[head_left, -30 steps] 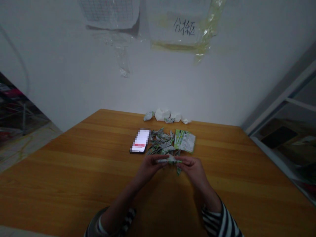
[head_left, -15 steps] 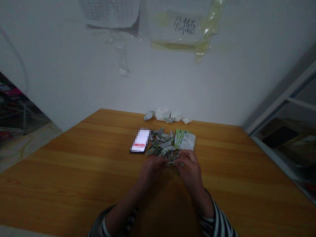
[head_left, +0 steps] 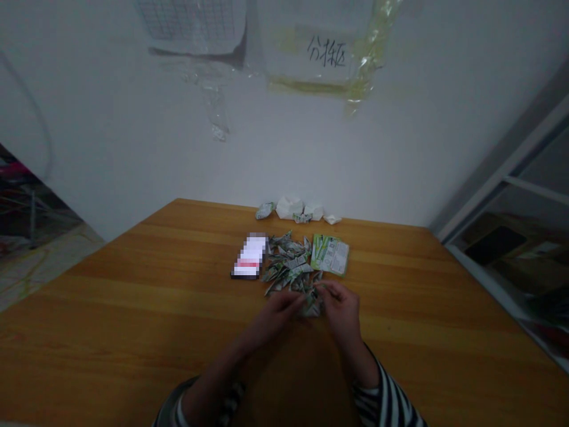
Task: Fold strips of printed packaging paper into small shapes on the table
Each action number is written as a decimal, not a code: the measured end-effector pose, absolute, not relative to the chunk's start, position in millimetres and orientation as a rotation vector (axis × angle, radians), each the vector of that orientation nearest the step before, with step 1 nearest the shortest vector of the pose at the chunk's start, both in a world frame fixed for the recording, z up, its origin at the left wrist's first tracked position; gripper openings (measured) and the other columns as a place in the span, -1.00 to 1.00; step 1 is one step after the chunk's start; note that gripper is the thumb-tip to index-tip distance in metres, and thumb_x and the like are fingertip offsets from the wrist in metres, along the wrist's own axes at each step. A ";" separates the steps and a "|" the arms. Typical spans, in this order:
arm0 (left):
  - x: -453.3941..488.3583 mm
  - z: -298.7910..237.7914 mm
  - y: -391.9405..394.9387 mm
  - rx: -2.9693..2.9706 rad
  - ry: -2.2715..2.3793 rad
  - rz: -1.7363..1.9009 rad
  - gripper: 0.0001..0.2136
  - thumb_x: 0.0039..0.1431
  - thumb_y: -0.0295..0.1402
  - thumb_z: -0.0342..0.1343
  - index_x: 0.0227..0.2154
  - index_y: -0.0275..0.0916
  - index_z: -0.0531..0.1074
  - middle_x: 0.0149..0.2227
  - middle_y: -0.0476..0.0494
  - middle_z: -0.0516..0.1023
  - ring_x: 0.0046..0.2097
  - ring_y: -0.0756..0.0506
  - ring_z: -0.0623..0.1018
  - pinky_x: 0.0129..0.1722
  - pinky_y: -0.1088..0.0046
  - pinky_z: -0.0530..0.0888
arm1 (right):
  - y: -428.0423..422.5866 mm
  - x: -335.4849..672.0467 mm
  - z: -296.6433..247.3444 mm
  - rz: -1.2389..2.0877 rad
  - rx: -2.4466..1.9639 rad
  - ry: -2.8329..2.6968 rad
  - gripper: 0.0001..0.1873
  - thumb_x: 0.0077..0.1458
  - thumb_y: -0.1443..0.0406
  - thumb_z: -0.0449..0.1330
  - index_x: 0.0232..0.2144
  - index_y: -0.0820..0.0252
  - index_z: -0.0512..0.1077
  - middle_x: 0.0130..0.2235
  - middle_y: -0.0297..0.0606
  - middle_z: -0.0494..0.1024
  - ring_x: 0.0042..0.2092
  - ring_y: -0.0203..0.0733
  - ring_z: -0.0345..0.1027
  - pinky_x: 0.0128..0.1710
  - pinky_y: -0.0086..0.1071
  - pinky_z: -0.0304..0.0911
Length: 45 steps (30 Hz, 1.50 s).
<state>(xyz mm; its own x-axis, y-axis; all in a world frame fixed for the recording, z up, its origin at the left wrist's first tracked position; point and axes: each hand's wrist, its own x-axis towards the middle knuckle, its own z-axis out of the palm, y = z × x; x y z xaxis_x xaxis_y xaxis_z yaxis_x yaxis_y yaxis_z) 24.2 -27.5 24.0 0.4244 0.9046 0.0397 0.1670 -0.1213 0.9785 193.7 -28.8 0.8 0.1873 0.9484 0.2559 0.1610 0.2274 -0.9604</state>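
Note:
My left hand (head_left: 281, 309) is closed, its fingertips pinching the left side of a small folded paper piece (head_left: 312, 307) printed grey and green. From the other side my right hand (head_left: 341, 305) pinches at the same piece's upper right, thumb and fingers together. Fingers partly cover the paper, so its exact shape is hard to make out. Just beyond my fingertips lies a loose pile of similar folded paper pieces (head_left: 291, 262), several of them pointed. To the pile's right is a flat stack of green and white printed paper sheets (head_left: 331, 255).
A phone (head_left: 249, 256) with a lit, blurred screen lies left of the pile on the wooden table (head_left: 155, 296). Crumpled white papers (head_left: 290, 208) line the back edge against the wall. A shelf unit (head_left: 498, 237) stands at the right.
My hands have moved slightly apart and nearer to me. More of the folded paper piece shows between them. The whole view has shifted a little.

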 end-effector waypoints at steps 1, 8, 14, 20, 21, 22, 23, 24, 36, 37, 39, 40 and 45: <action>24.2 25.8 -28.4 1.504 0.922 0.830 -0.60 0.17 -0.03 0.05 -0.51 -0.26 0.53 -0.52 -0.04 0.54 -0.43 -0.07 0.49 -0.38 0.49 0.40 | -28.0 194.0 1.2 0.854 -1.198 -1.250 -0.85 0.04 0.25 0.23 -0.41 0.15 0.60 -0.37 -0.22 0.66 -0.32 -0.09 0.53 -0.28 -0.31 0.39; 26.6 31.6 -33.1 1.245 0.761 0.711 -0.54 0.11 0.06 0.08 -0.27 -0.29 0.56 -0.39 -0.12 0.60 -0.37 -0.12 0.60 -0.36 0.45 0.47 | -25.8 194.1 0.0 1.045 -1.125 -1.207 -0.81 0.00 0.21 0.28 -0.35 0.16 0.61 -0.35 -0.20 0.67 -0.36 -0.10 0.54 -0.38 -0.33 0.41; 28.7 26.3 -35.5 1.183 0.650 0.700 -0.61 0.10 -0.11 0.20 -0.07 -0.20 0.50 -0.24 -0.16 0.61 -0.29 -0.12 0.61 -0.25 0.38 0.51 | -25.9 192.9 -4.5 0.982 -1.156 -1.203 -0.82 0.01 0.22 0.27 -0.35 0.16 0.61 -0.33 -0.19 0.67 -0.33 -0.09 0.54 -0.36 -0.33 0.43; 39.6 6.4 -32.0 1.291 0.722 0.956 -0.58 0.04 -0.34 0.23 0.00 -0.24 0.43 -0.24 -0.16 0.60 -0.24 -0.12 0.57 -0.18 0.37 0.48 | -34.7 180.1 -3.3 0.873 -1.107 -1.312 -0.76 0.16 0.27 0.14 -0.18 0.10 0.59 -0.14 -0.19 0.65 -0.08 -0.05 0.52 -0.06 -0.22 0.40; 39.8 4.3 -30.4 1.334 0.779 1.007 -0.62 0.05 -0.36 0.20 -0.02 -0.25 0.43 -0.25 -0.16 0.60 -0.25 -0.12 0.57 -0.19 0.38 0.48 | -36.6 177.9 -3.2 0.858 -1.084 -1.380 -0.71 0.20 0.27 0.10 -0.09 0.08 0.55 -0.06 -0.19 0.61 0.00 -0.05 0.48 0.02 -0.20 0.36; 39.1 2.9 -28.8 1.374 0.832 1.044 -0.65 0.07 -0.37 0.17 -0.04 -0.26 0.44 -0.27 -0.16 0.59 -0.25 -0.12 0.56 -0.20 0.39 0.48 | -38.4 175.9 -3.3 0.833 -1.064 -1.456 -0.65 0.23 0.27 0.06 0.02 0.06 0.48 0.03 -0.19 0.55 0.08 -0.05 0.41 0.09 -0.18 0.30; 37.8 2.5 -27.4 1.412 0.876 1.071 -0.68 0.08 -0.38 0.14 -0.07 -0.26 0.45 -0.28 -0.15 0.59 -0.26 -0.12 0.56 -0.21 0.40 0.47 | -40.0 174.3 -3.5 0.795 -1.050 -1.533 -0.59 0.26 0.28 0.03 0.13 0.05 0.38 0.12 -0.19 0.47 0.15 -0.06 0.34 0.14 -0.16 0.24; 36.1 2.8 -26.4 1.448 0.917 1.093 -0.71 0.10 -0.39 0.12 -0.09 -0.26 0.46 -0.30 -0.15 0.59 -0.27 -0.12 0.55 -0.23 0.41 0.47 | -41.3 173.2 -3.6 0.738 -1.042 -1.602 -0.53 0.28 0.29 0.00 0.22 0.05 0.25 0.20 -0.19 0.38 0.21 -0.07 0.25 0.19 -0.15 0.19; 29.8 2.0 -30.2 1.848 1.395 1.080 -0.68 0.17 -0.40 0.03 -0.02 -0.18 0.46 -0.32 -0.17 0.65 -0.36 -0.12 0.59 -0.38 0.47 0.44 | -49.7 169.7 -3.3 0.390 -1.333 -1.710 -0.59 0.23 0.31 0.05 0.10 0.25 0.40 -0.10 -0.02 0.61 -0.15 0.01 0.52 -0.14 -0.17 0.43; 29.6 1.7 -29.8 1.856 1.421 1.047 -0.68 0.18 -0.40 0.01 -0.01 -0.18 0.46 -0.33 -0.16 0.65 -0.36 -0.12 0.60 -0.39 0.47 0.44 | -48.7 169.4 -5.0 0.444 -1.299 -1.680 -0.61 0.23 0.35 0.02 0.07 0.22 0.43 -0.10 -0.06 0.62 -0.16 -0.03 0.54 -0.16 -0.21 0.44; 28.3 2.0 -28.7 1.866 1.454 1.007 -0.64 0.14 -0.46 0.00 0.00 -0.20 0.44 -0.29 -0.16 0.65 -0.32 -0.13 0.61 -0.35 0.45 0.46 | -46.6 169.7 -7.7 0.524 -1.212 -1.624 -0.62 0.19 0.40 0.03 -0.01 0.18 0.50 -0.12 -0.13 0.64 -0.17 -0.08 0.56 -0.16 -0.27 0.44; 27.3 2.3 -28.2 1.875 1.455 1.002 -0.61 0.10 -0.51 -0.01 0.01 -0.21 0.44 -0.24 -0.17 0.65 -0.27 -0.14 0.61 -0.31 0.43 0.48 | -45.6 170.2 -8.6 0.552 -1.170 -1.604 -0.64 0.16 0.41 0.05 -0.05 0.16 0.53 -0.13 -0.16 0.65 -0.18 -0.09 0.56 -0.16 -0.29 0.45; 23.7 3.0 -28.7 1.919 1.409 0.958 -0.41 -0.04 -0.65 -0.07 0.08 -0.18 0.43 -0.08 -0.21 0.63 -0.08 -0.19 0.59 -0.10 0.31 0.48 | -45.5 171.2 -9.5 0.634 -1.079 -1.513 -0.69 0.07 0.44 0.12 -0.24 0.12 0.61 -0.25 -0.22 0.68 -0.25 -0.12 0.58 -0.24 -0.32 0.46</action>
